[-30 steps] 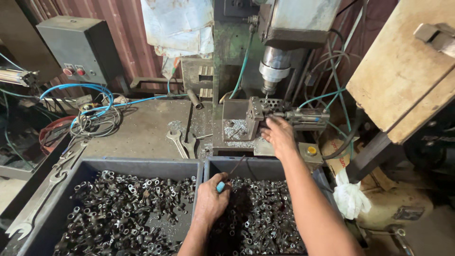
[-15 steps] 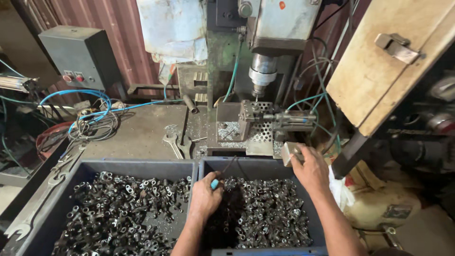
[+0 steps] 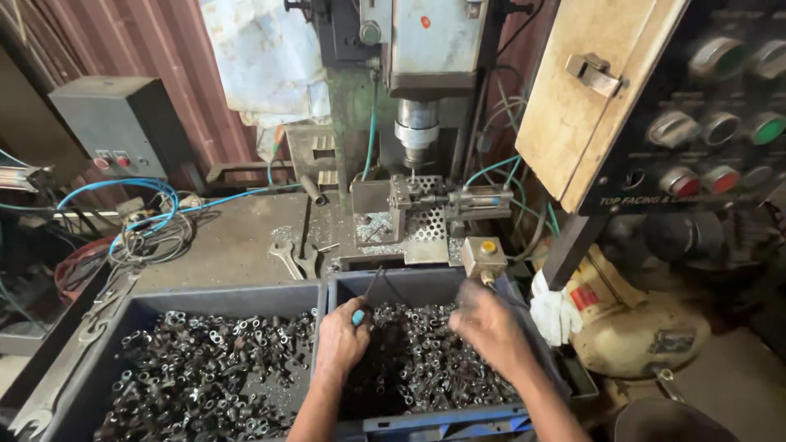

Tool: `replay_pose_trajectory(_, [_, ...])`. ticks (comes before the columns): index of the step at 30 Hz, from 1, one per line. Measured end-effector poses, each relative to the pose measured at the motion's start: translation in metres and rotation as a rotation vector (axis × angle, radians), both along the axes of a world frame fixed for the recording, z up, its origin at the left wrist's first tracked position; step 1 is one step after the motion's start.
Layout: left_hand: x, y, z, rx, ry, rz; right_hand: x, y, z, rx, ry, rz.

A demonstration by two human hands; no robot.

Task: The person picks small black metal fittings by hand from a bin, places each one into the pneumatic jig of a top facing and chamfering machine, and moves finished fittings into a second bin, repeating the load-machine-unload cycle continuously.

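1. Small metal parts [image 3: 426,368], dark and oily, fill the right-hand bin [image 3: 426,286] at the near edge of the scene, and both hands are over this heap.
2. The left hand [image 3: 340,340] is curled shut around a thin tool with a turquoise handle [image 3: 359,315]; its dark shaft sticks up and away over the bin's far wall.
3. The right hand [image 3: 487,323] hovers over the right side of the same heap, fingers bent downward toward the parts; whether it grips any piece cannot be told, as the fingertips are blurred.
4. Left of this, a second dark bin [image 3: 221,296] holds a similar pile of metal pieces [image 3: 205,368], touching the first bin along their shared wall.
5. A long spanner [image 3: 74,360] lies along the near left edge, outside the left bin.
6. Just beyond the bins, two wrenches [image 3: 293,260] rest on the grey metal bench [image 3: 229,241].
7. A small box with a yellow button [image 3: 483,255] stands beyond the far right corner of the right bin, with a white rag [image 3: 555,315] to the right.
8. Farther back, a perforated fixture [image 3: 409,217] sits under the drill spindle [image 3: 416,135].
9. Blue hoses [image 3: 131,192] coil at the far left, near a grey switch box [image 3: 123,123].
10. A panel of round buttons [image 3: 712,123] fills the far right.
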State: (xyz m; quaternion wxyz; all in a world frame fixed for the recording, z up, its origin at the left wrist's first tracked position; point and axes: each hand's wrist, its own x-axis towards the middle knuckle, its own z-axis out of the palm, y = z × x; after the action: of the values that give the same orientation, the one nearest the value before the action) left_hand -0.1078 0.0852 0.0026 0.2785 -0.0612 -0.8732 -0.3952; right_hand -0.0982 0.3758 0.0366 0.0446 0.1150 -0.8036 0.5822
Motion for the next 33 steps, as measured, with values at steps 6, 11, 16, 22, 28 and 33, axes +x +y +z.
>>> replay_pose_trajectory(6, [0.003,-0.002,0.0,0.059,-0.059,0.046,0.065,-0.016,-0.043,0.5,0.099,-0.011])
replay_pose_trajectory(11, [0.004,-0.017,0.004,0.335,-0.162,0.089,0.065,-0.019,-0.067,0.463,0.321,-0.194])
replay_pose_trajectory(16, [0.013,-0.09,0.007,-0.062,-0.126,0.337,0.068,-0.019,-0.069,0.471,0.319,-0.15])
replay_pose_trajectory(22, [0.007,-0.161,-0.012,-0.666,-0.426,0.423,0.067,-0.021,-0.062,0.528,0.387,-0.165])
replay_pose_trajectory(28, [-0.006,-0.159,-0.07,-0.87,-0.496,0.387,0.071,-0.019,-0.061,0.574,0.318,-0.174])
replay_pose_trajectory(33, [-0.008,-0.159,-0.076,-0.921,-0.519,0.424,0.071,-0.019,-0.061,0.575,0.332,-0.192])
